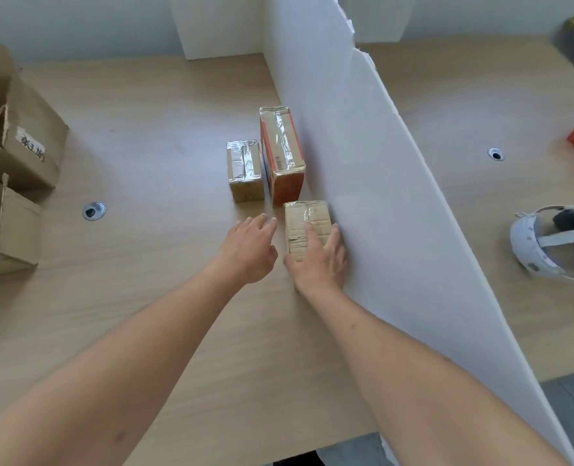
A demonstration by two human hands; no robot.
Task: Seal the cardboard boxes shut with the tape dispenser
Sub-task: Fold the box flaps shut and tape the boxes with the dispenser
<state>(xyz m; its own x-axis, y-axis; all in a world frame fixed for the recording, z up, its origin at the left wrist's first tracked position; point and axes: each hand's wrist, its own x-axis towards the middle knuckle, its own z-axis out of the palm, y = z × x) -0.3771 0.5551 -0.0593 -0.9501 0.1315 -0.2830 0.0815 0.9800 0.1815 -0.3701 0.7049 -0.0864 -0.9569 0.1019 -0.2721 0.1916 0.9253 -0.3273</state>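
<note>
Your near box [307, 227] is plain brown, flaps shut, tape along its top seam, lying flat on the table just before the other two. The small box [244, 169] behind it is brown, taped in a shiny cross. Just right of that stands the taller orange box [282, 153], taped lengthwise.

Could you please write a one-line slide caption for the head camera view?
Right hand rests on a taped box beside a white divider; left hand hovers open nearby.
</note>
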